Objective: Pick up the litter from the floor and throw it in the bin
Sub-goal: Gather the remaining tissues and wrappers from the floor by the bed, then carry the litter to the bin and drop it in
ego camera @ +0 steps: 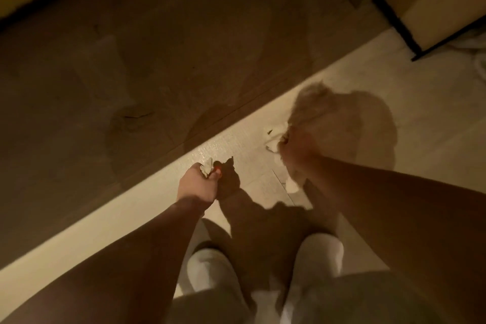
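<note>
My left hand [196,183] is low over the pale floor, its fingers closed around a small crumpled white paper [207,166] that sticks out past the knuckles. My right hand [295,151] is blurred and fisted on white paper litter [273,141] at the floor, with another white scrap [292,185] showing just below the wrist. I cannot tell whether that lower scrap is held or lying on the floor. No bin is in view.
My two feet in white slippers [210,268] stand at the bottom centre. A darker shadowed strip of floor [157,47] runs across the upper left. A light cabinet or box with a black edge [394,21] sits at the upper right, with white cords beside it.
</note>
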A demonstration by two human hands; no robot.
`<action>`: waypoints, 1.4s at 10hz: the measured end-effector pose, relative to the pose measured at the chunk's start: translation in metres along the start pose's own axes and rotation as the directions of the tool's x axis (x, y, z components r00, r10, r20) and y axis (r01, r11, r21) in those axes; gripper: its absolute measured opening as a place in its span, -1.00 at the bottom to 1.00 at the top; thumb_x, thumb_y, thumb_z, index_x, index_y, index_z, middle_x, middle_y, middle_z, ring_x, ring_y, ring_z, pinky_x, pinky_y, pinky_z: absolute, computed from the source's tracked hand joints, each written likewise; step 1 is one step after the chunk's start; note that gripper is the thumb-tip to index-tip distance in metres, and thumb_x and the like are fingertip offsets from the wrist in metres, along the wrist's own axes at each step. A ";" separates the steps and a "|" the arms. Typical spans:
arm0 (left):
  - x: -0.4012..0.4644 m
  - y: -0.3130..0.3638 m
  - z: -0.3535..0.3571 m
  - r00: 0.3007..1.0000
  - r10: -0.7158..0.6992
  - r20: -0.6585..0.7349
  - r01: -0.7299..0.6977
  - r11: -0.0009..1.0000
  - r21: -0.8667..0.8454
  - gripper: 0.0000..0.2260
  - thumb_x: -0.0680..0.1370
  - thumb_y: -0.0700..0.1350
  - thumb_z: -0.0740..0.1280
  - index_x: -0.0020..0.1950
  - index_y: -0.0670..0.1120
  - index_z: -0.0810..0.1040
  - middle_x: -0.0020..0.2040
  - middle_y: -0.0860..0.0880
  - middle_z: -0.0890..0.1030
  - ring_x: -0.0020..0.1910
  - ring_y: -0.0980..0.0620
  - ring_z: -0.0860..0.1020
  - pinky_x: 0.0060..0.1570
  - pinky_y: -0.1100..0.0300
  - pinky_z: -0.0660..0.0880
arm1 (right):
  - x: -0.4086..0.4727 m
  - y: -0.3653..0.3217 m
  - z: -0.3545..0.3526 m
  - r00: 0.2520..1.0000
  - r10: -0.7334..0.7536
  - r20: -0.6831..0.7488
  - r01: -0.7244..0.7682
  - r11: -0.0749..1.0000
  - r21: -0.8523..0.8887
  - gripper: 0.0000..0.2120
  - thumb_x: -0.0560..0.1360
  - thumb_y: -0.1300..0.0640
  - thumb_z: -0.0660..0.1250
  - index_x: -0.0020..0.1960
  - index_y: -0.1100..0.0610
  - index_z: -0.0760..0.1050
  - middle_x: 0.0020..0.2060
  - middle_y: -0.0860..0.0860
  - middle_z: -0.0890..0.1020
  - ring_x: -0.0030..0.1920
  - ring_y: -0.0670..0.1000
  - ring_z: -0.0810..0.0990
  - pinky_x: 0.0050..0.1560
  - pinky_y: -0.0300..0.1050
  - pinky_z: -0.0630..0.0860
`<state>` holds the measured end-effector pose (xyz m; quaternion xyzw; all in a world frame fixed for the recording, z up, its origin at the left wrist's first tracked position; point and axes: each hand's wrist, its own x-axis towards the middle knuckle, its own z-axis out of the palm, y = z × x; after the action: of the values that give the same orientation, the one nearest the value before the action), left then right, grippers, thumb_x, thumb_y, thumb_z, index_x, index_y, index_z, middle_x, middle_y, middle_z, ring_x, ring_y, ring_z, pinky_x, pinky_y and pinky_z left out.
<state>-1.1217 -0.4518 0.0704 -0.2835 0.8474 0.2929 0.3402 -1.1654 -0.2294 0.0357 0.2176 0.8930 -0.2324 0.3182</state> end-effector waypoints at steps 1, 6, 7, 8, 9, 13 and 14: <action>-0.077 0.023 -0.045 1.000 0.001 0.023 -0.001 1.000 -0.023 -0.66 0.55 0.08 0.31 0.18 -0.13 0.54 -0.02 -0.19 0.68 -0.13 -0.22 0.62 -0.22 0.07 0.54 | -0.100 -0.019 -0.075 0.992 0.108 0.059 -0.119 0.964 0.239 -0.74 0.63 0.17 0.16 0.29 0.19 0.37 0.26 0.24 0.56 0.19 0.25 0.58 0.22 0.13 0.52; -0.450 0.137 -0.267 0.948 0.149 0.280 -0.145 0.989 -0.036 -0.77 0.51 0.06 0.40 -0.03 -0.10 0.54 -0.13 -0.12 0.62 -0.42 -0.11 0.46 -0.53 0.15 0.43 | -0.540 -0.040 -0.294 0.922 0.384 0.044 -0.292 0.617 0.730 -0.70 0.61 0.10 0.26 0.25 0.21 0.59 0.09 0.09 0.65 0.10 0.16 0.63 0.11 -0.03 0.55; -0.474 0.133 -0.276 0.921 0.200 0.335 -0.205 0.979 -0.021 -0.72 0.49 0.07 0.42 -0.06 -0.15 0.56 -0.27 -0.07 0.56 -0.46 -0.03 0.40 -0.54 0.21 0.37 | -0.590 -0.037 -0.283 0.876 0.481 0.015 -0.291 0.504 0.813 -0.63 0.55 -0.04 0.29 0.23 0.17 0.61 0.11 0.21 0.69 0.08 0.27 0.67 0.13 0.25 0.61; -0.492 0.126 -0.274 0.880 0.241 0.409 -0.263 0.965 -0.002 -0.77 0.46 0.04 0.44 -0.21 -0.09 0.50 -0.33 -0.04 0.50 -0.45 -0.02 0.34 -0.54 0.22 0.33 | -0.628 -0.028 -0.261 0.832 0.554 0.026 -0.270 0.363 0.892 -0.59 0.50 -0.05 0.29 0.14 0.25 0.62 0.00 0.22 0.70 0.00 0.26 0.68 0.11 0.20 0.61; -0.516 0.116 -0.262 0.835 0.276 0.477 -0.351 0.933 0.075 -0.76 0.47 0.02 0.43 -0.24 -0.09 0.48 -0.37 -0.03 0.45 -0.46 -0.03 0.31 -0.54 0.24 0.29 | -0.675 -0.021 -0.252 0.767 0.639 0.052 -0.216 0.182 0.959 -0.73 0.53 0.19 0.27 0.01 0.42 0.58 -0.16 0.29 0.66 -0.12 0.25 0.67 0.02 0.10 0.59; -0.670 0.019 -0.164 0.541 0.300 0.786 -0.759 0.577 0.302 -0.80 0.43 0.02 0.45 -0.24 -0.05 0.50 -0.26 -0.05 0.58 -0.45 -0.02 0.37 -0.37 0.19 0.33 | -0.894 0.041 -0.107 0.421 0.878 0.227 0.093 -0.291 0.952 -0.78 0.42 0.26 0.31 0.05 0.28 0.55 -0.22 0.21 0.68 -0.33 0.24 0.71 -0.30 0.09 0.67; -0.719 -0.038 -0.132 0.439 0.281 0.853 -0.853 0.428 0.298 -0.79 0.45 -0.01 0.44 -0.24 -0.09 0.50 -0.29 -0.07 0.56 -0.45 -0.03 0.39 -0.28 0.16 0.34 | -0.959 0.049 -0.045 0.332 0.887 0.320 0.189 -0.395 0.899 -0.83 0.44 0.32 0.28 0.00 0.29 0.58 -0.29 0.17 0.65 -0.40 0.17 0.67 -0.37 -0.05 0.62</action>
<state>-0.7136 -0.3660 0.6715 0.3421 0.7324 0.1318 0.5738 -0.4858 -0.3957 0.6955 0.7914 0.2163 -0.5073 -0.2638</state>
